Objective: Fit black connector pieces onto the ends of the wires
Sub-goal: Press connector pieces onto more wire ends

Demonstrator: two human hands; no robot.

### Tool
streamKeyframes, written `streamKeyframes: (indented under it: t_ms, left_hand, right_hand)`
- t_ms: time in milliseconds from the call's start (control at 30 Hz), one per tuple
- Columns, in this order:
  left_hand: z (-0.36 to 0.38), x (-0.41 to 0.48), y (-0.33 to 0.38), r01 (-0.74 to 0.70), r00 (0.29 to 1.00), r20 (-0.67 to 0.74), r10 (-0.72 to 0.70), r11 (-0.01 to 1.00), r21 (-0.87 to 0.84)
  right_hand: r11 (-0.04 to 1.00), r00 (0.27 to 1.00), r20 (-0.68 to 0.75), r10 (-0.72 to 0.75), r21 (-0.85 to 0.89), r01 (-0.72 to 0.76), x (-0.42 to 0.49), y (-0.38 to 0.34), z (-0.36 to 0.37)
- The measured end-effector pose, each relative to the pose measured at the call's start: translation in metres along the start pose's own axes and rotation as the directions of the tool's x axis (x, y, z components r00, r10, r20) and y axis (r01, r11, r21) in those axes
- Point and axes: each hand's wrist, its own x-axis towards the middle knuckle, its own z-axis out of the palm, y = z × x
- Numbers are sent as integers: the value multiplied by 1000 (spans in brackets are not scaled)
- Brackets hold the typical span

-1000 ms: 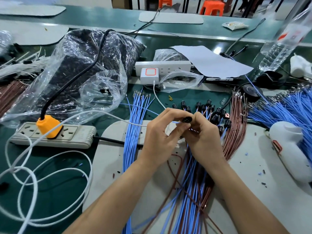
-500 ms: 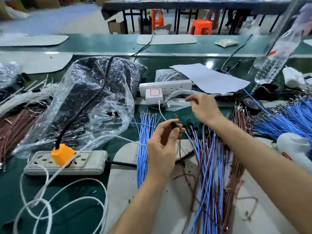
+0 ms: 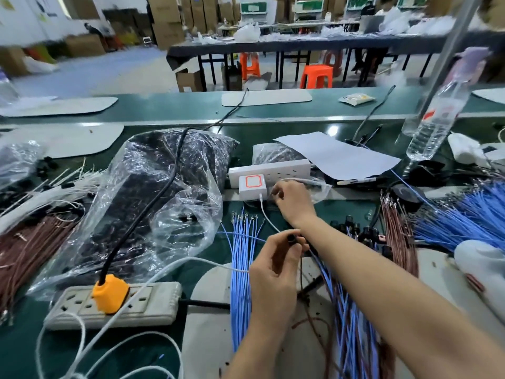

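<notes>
While our left hand (image 3: 274, 269) pinches a black connector (image 3: 293, 238) at mid-frame to keep it ready, our right hand (image 3: 293, 205) reaches just above to the clear bag (image 3: 319, 187), probably for another piece, though we can't tell if it's gripping anything.

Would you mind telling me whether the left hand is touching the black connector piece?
Touching. The head view shows the left hand pinching the black connector piece between thumb and forefinger.

A white cable (image 3: 266, 217) crosses the bare green bench (image 3: 344, 209) between blue wires (image 3: 241, 269) and power strip (image 3: 270, 170).
</notes>
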Motion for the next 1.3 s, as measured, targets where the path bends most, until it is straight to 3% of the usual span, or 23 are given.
streamKeyframes:
  t_ms: [267,467,600,767,900,1033,1167,1300]
  left_hand:
    - [-1,-2,0,23,1000,-11,-23,999,48]
    - [-2,-1,-9,-6,1000,-12,8,983,184]
    - [0,0,-14,-87,995,62,74,968,234]
    - [2,0,-9,-162,962,260,79,934,318]
    - [2,-4,-9,-193,925,372,78,939,284]
    - [6,-6,-7,-157,927,367,75,967,198]
    - [5,-7,-7,-145,931,357,81,977,154]
    - [5,-8,-7,-139,927,366,77,980,145]
  right_hand:
    - [971,989,-122,78,235,-48,-16,0,-19]
    - [907,982,-176,-70,398,136,-91,0,-74]
    - [834,975,-206,-84,522,182,-148,18,-78]
    - [789,963,-250,-105,568,233,-179,27,-81]
    - [725,939,-339,-57,633,272,-185,34,-86]
    - [684,929,-362,-72,660,311,-187,33,-86]
    - [751,904,-381,-193,536,386,-190,32,-84]
    - [774,889,-425,-169,501,387,-191,32,-84]
